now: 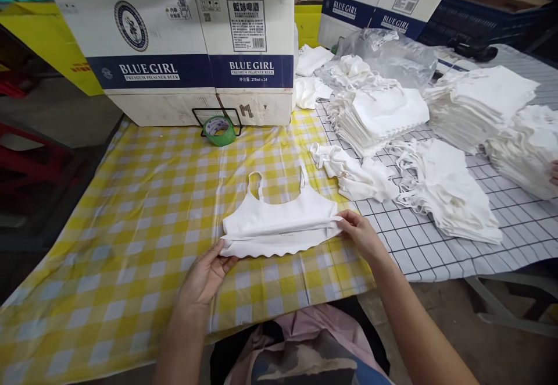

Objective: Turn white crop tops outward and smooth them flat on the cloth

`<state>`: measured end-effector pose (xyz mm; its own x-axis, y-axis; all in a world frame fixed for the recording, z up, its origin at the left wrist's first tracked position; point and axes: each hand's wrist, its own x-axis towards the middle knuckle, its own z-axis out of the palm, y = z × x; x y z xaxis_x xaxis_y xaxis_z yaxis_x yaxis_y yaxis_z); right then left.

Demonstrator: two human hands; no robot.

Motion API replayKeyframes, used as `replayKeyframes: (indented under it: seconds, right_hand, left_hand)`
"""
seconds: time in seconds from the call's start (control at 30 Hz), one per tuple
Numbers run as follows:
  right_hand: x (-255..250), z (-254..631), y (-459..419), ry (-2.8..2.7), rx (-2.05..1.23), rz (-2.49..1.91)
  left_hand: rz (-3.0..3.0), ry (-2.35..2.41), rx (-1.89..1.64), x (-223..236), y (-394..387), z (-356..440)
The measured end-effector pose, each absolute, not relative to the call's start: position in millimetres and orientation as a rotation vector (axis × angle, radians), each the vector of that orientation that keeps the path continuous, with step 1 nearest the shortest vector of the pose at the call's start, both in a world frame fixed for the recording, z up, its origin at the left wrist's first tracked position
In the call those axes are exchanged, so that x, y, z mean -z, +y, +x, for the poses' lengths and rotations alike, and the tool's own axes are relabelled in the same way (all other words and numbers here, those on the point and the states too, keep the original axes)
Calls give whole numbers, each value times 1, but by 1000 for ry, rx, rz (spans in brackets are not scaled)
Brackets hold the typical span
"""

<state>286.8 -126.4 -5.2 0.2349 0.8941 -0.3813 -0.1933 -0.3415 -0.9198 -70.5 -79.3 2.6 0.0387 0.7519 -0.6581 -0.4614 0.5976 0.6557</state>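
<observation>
As the left hand (206, 275) pinches the lower corner of a white strappy top (283, 211), grip closed on fabric at eight o'clock, the right hand (360, 234) has its grip closed on the hem at three. The top lies mid-view on a bench (143, 251) draped in yellow-and-white checks, its two straps pointing towards twelve. From it, a roll of green tape (225, 139) sits at eleven, at the foot of a large white-and-blue carton (192, 36) reading BLUE GIRL. A crumpled white heap (368, 178) lies near, at two o'clock, with a layered white stack (390, 111) beyond it. At three, a white pile (460, 193) rests on black-lined cloth (440, 261); part of another person's hand (555, 173) shows farther out.
</observation>
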Motion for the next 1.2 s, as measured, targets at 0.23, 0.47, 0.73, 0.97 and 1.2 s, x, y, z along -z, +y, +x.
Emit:
replayKeyframes:
  seconds: [0.23,0.47,0.73,0.97,1.2]
  right_hand:
    - [13,282,-125,-178,-1546,-1094]
    - [12,273,-122,-214,-1427,-1140]
    - [8,268,-125,-341,-1303,-1304]
    - [-11,269,-147,-703,-971,-1622]
    - [-7,298,-193,-1253,-1021,-1877]
  left_hand:
    - [65,1030,-1088,6,-77,-64]
    - [75,1070,-1116,7,-76,-65]
    - [277,1182,-1055,0,-80,-62]
    - [1033,1724,-823,-21,-101,-71]
    - [1571,1649,-17,-19,-134,-106]
